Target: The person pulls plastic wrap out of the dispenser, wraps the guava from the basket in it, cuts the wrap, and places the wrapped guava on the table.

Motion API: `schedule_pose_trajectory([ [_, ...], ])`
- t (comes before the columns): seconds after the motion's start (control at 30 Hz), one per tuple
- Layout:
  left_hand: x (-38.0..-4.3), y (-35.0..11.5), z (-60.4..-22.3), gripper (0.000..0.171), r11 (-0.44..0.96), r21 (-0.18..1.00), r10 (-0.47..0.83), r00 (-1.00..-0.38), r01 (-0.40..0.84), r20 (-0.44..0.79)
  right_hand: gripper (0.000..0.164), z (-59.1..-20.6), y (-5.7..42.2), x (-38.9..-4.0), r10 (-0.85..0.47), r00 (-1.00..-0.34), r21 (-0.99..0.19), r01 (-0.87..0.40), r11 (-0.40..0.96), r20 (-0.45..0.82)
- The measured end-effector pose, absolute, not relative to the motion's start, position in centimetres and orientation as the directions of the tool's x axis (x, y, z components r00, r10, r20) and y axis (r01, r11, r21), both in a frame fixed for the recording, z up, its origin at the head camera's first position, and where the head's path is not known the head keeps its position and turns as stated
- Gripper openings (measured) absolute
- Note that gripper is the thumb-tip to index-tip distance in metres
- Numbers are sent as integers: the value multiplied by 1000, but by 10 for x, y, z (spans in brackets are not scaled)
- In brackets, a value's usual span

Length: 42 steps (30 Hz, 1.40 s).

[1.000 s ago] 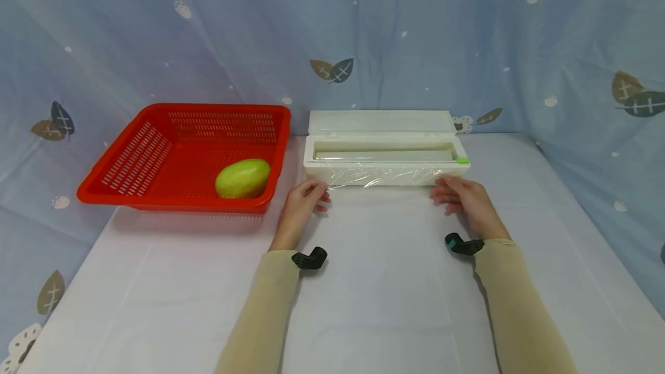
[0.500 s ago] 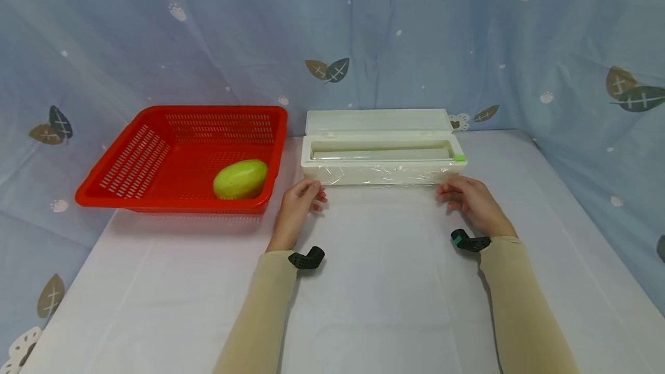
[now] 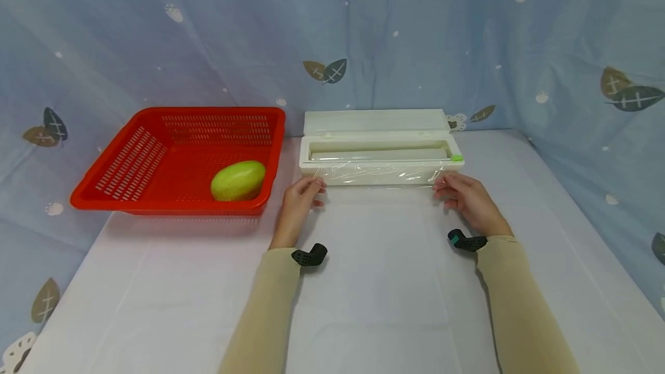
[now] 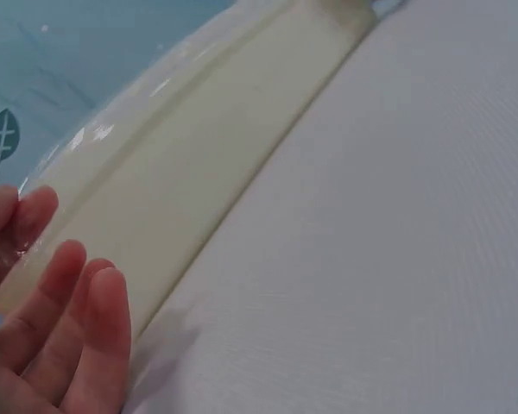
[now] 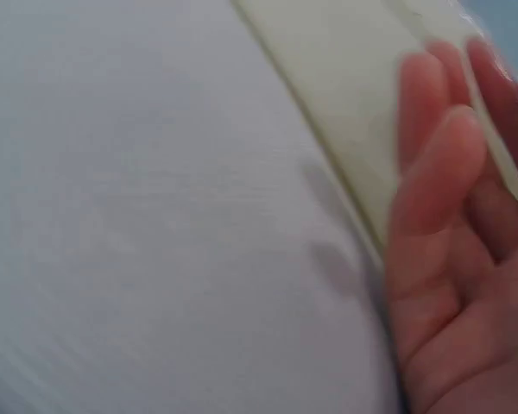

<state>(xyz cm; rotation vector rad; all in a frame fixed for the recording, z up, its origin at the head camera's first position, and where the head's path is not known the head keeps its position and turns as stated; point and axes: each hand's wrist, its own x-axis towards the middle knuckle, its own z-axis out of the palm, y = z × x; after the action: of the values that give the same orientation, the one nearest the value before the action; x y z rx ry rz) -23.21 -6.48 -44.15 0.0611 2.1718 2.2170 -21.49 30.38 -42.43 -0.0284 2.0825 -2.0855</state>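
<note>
From above the white table point(image 3: 384, 281), the head camera faces forward and down over the left hand point(image 3: 298, 205) and right hand point(image 3: 471, 202), while each wrist view, tilted, looks from close by past its own hand, sharing the white box point(image 4: 220, 159) with the head view.

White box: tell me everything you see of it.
The white box looks like plastic and sits flat on the table, right of the basket. Its lid stands open at the back; a green tab marks the front right corner. A pale roll lies inside. Clear film covers its front. Whether left grip or right grip touches it is unclear.
</note>
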Motion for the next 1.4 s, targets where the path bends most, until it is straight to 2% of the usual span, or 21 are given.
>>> schedule_pose_trajectory([
  [0.1,-231,-66,-440,35,-97,995,70,-997,30,37,41,-425,300,-215,-101,-992,-998,69,12,-70],
  [0.27,-223,-67,-423,33,-155,987,98,-994,31,47,40,-422,299,-214,-113,-993,-998,-36,-43,41],
  [0.5,-223,-68,-412,28,-100,995,70,-997,12,19,38,-413,298,-213,-109,-990,-990,-74,-120,87],
  [0.73,-232,-61,-412,37,-66,990,-44,-992,121,118,31,-406,291,-214,-26,-990,-969,-128,-210,136],
  [0.87,-231,-59,-407,38,-56,989,-88,-987,138,132,31,-402,285,-214,0,-988,-956,-146,-255,151],
  [1.1,-221,-60,-391,30,-62,991,-91,-990,115,109,32,-394,278,-212,31,-991,-953,-137,-271,133],
  [1.4,-209,-58,-368,30,-9,986,-84,-982,169,168,31,-383,277,-211,64,-987,-947,-157,-279,145],
])
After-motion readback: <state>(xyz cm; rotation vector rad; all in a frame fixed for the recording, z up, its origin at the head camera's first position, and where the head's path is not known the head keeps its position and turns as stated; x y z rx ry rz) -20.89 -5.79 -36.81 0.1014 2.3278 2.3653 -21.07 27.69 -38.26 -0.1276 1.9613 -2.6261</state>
